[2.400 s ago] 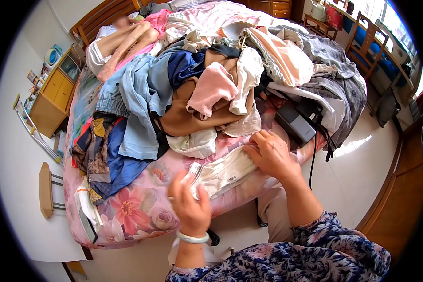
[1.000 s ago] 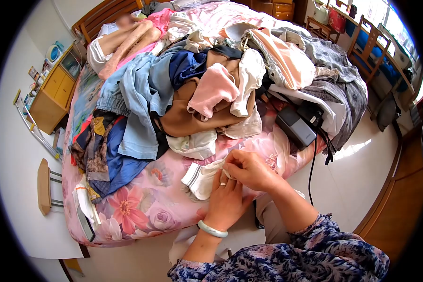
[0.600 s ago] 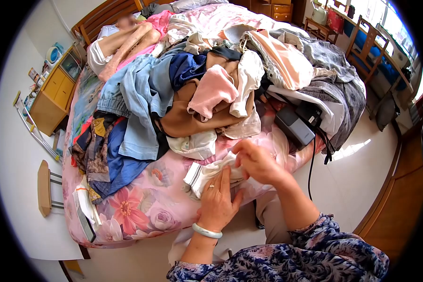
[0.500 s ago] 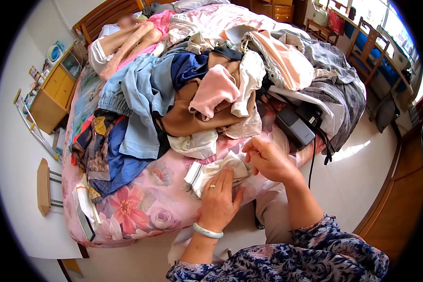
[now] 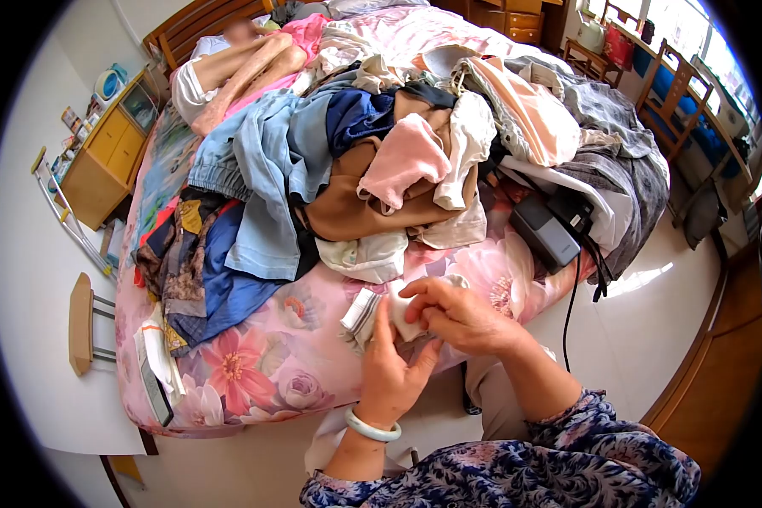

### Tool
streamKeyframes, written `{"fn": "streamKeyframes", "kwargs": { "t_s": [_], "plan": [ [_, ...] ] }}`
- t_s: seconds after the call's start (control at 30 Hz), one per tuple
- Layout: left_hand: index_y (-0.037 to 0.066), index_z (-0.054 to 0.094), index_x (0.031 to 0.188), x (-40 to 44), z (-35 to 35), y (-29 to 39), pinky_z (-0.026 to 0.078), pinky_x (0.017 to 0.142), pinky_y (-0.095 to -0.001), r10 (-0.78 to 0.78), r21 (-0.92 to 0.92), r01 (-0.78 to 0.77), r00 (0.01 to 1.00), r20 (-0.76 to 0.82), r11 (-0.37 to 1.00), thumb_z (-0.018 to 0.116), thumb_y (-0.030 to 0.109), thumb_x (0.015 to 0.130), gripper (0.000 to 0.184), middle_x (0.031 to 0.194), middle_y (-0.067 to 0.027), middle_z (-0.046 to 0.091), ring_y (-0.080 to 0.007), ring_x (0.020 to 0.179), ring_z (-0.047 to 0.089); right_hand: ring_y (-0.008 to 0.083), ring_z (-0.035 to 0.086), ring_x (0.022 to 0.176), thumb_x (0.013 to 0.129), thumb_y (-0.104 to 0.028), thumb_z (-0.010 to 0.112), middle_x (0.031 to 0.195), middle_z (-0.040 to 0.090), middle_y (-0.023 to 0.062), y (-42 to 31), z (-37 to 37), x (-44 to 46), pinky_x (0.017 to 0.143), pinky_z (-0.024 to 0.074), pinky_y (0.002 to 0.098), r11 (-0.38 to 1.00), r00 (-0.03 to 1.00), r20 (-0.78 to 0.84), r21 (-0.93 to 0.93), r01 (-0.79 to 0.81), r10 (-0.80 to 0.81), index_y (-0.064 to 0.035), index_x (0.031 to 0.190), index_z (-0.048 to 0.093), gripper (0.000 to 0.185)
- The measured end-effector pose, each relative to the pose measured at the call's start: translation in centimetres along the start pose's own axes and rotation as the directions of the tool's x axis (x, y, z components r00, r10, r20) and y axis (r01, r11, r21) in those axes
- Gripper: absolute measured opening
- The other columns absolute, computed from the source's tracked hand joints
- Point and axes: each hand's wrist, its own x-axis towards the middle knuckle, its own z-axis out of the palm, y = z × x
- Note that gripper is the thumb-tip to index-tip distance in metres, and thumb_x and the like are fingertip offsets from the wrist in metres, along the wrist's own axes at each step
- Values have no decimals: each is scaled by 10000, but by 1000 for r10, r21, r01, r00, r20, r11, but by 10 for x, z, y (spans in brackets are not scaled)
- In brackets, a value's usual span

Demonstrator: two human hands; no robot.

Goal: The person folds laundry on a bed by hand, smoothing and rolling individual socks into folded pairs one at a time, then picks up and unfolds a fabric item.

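On the near edge of the bed lies a white sock (image 5: 361,311) with dark stripes at its cuff. Its white fabric is partly folded up between my hands, and some of it is hidden behind my fingers. My left hand (image 5: 395,370), with a pale bangle at the wrist, rests against the sock, fingers stretched and thumb apart. Bent over the folded part, my right hand (image 5: 464,317) has its fingers curled and pinching the fabric. A light-coloured cloth (image 5: 362,256) lies just beyond the sock, at the foot of the clothes heap.
A large heap of clothes (image 5: 284,161) covers the middle of the flowered bed (image 5: 305,385). A grey box-shaped device (image 5: 543,232) with black cables sits to the right. Another person's legs (image 5: 250,76) rest at the far left. A crutch (image 5: 72,216) leans by the wall.
My left hand has turned from lying flat on the sock to standing beside it. My right hand has come down and left onto the sock, whose fabric is now folded up.
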Motion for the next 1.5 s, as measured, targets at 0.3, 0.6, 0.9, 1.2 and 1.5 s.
{"fn": "streamKeyframes", "kwargs": {
  "t_s": [0.3, 0.6, 0.9, 1.2, 1.5],
  "plan": [
    [-91, 332, 1361, 6, -19, -24, 525, 768, -274, -283, -319, 284, 958, 49, 904, 506, 14, 931, 476, 1135, -163, 609, -159, 959, 622, 163, 612, 887, 911, -8, 421, 996, 625, 86, 15, 11, 10, 754, 514, 295, 952, 999, -21, 303, 31, -26, -6, 1263, 465, 354],
    [-51, 352, 1377, 8, -26, -7, 507, 856, -296, -324, -621, 352, 932, 163, 700, 458, 2, 949, 445, 1175, -129, 596, -155, 1026, 595, 135, 597, 904, 978, -223, 525, 984, 621, 76, 20, 17, 11, 788, 501, 291, 966, 985, 6, 198, -169, 171, 60, 1304, 440, 441],
    [-18, 546, 1261, 1, -14, -2, 453, 892, -257, -171, -363, 152, 985, -22, 919, 482, 153, 1001, 318, 1116, -66, 631, -122, 1004, 570, 107, 520, 996, 965, -263, 556, 1093, 569, 37, -7, 35, 6, 878, 429, 267, 754, 995, -28, 654, -53, 95, 19, 1311, 446, 460],
    [-41, 511, 1266, 5, -20, 8, 458, 714, -206, -94, -173, 80, 993, -73, 982, 538, 77, 959, 330, 987, -31, 630, -66, 831, 553, 96, 507, 967, 975, -200, 534, 1079, 559, 10, 7, 47, 5, 850, 428, 252, 717, 998, -1, 695, -48, 67, -18, 1340, 441, 418],
    [-43, 507, 1247, 10, -75, 0, 451, 798, -250, -286, -471, 264, 958, 26, 842, 627, 142, 903, 409, 1042, -47, 613, -95, 905, 545, 136, 508, 1119, 934, -106, 573, 1203, 556, 56, -2, 23, 3, 969, 402, 295, 736, 990, 139, 673, -73, -29, -15, 1359, 431, 457]
  ]
}}
